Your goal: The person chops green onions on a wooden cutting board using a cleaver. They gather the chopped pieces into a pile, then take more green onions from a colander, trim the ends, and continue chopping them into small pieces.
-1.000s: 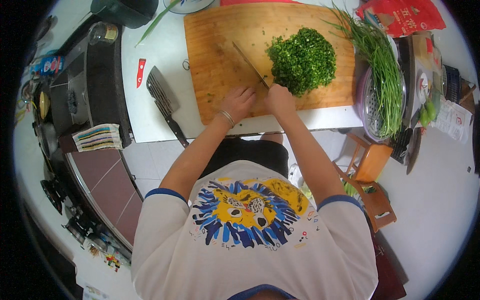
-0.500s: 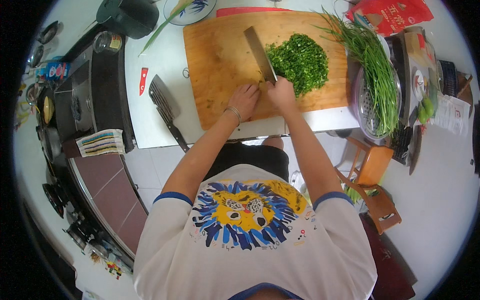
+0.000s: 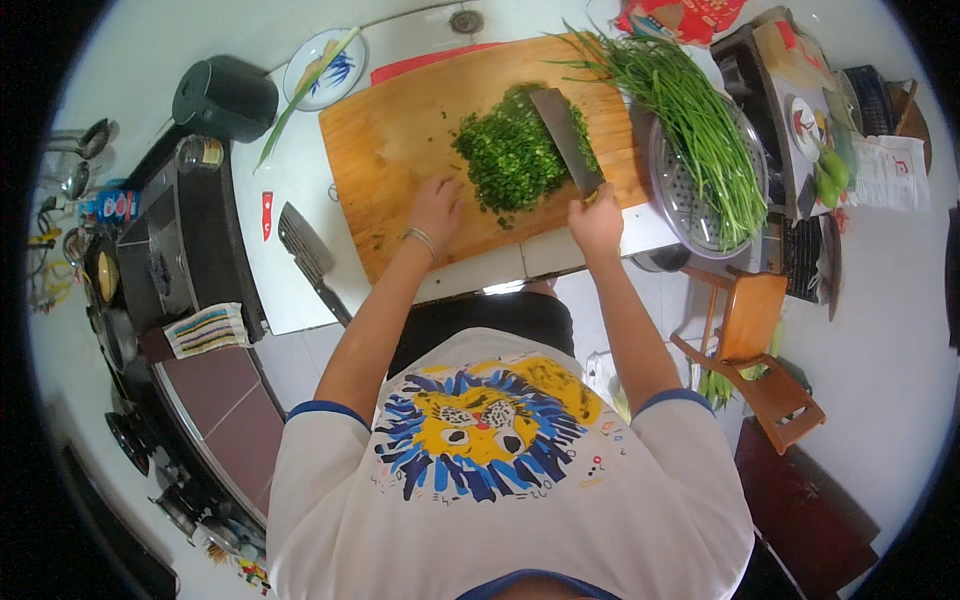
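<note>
My right hand [image 3: 597, 226] is closed round the handle of a cleaver [image 3: 566, 140]. Its blade stands along the right side of a heap of finely chopped chives [image 3: 510, 160], touching it. Beneath the heap lies a wooden cutting board [image 3: 375, 140]. Left of the chives, my left hand [image 3: 436, 214] rests on the board near its front edge, holding nothing, its fingers extended and close together. Long uncut chives [image 3: 690, 120] lie across a round colander [image 3: 672, 200] just right of the board.
A slotted knife [image 3: 305, 250] and a small red-handled peeler-like tool [image 3: 267, 215] lie on the white table left of the board. Behind them are a plate [image 3: 300, 75] with a green stalk and a dark dipper [image 3: 225, 100]. A wooden chair [image 3: 750, 320] stands at the right.
The cleaver has gone from the left side of the chopped chives to their right side. My hands, close together before, are now apart. The whole view has turned somewhat.
</note>
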`<move>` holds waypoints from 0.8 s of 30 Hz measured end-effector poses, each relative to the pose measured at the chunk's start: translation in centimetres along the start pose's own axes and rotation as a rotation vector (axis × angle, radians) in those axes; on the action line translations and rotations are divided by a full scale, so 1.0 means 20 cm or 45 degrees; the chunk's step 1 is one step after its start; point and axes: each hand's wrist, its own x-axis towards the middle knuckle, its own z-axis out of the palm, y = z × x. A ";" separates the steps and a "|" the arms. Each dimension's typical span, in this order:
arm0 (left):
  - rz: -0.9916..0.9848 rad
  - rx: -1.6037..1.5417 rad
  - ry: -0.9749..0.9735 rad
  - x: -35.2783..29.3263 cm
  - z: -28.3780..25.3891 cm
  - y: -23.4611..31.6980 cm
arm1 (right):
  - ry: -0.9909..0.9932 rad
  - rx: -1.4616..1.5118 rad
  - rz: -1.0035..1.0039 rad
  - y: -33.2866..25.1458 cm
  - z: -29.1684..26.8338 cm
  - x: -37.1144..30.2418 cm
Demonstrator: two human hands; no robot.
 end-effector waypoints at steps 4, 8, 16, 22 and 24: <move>-0.068 -0.028 0.010 0.03 -0.01 0.12 | 0.039 0.047 0.033 0.14 -0.03 0.09; -0.110 0.008 -0.003 0.05 0.00 0.23 | 0.093 0.070 0.003 0.32 -0.01 0.18; -0.131 -0.021 0.099 0.03 0.06 0.40 | -0.004 0.111 0.046 0.38 0.01 0.27; -0.148 -0.003 0.140 0.00 0.09 0.53 | 0.076 -0.317 -0.294 0.45 0.06 0.25; -0.166 -0.011 0.134 0.01 0.11 0.59 | 0.072 -0.426 -0.363 0.45 0.06 0.23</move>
